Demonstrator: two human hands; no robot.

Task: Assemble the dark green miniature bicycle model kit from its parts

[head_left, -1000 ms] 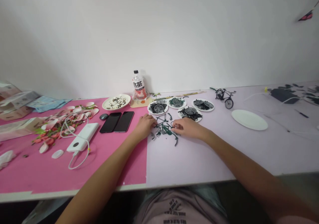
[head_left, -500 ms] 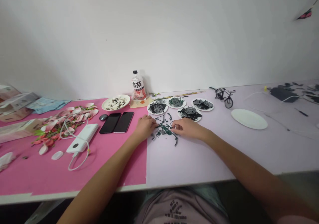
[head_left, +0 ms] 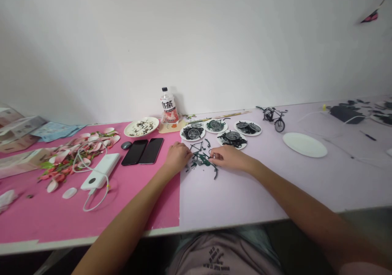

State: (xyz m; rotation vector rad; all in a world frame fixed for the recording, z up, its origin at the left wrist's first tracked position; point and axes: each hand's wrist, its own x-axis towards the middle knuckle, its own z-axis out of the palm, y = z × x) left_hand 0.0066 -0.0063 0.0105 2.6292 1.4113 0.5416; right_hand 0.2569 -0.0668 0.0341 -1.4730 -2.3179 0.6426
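Head view: one bare left hand [head_left: 179, 158] and one bare right hand [head_left: 228, 157] are flanking scattered dark-green plastic bicycle parts [head_left: 201, 158] between the worktop's [head_left: 245, 201] front and back edges; whether their fingers are clamping anything, I cannot tell. Four round white plates [head_left: 259, 129] are sitting nearer the back.

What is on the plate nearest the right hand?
On the white plate, a grey spoked wheel lies atop dark parts; what those parts cover cannot be seen.
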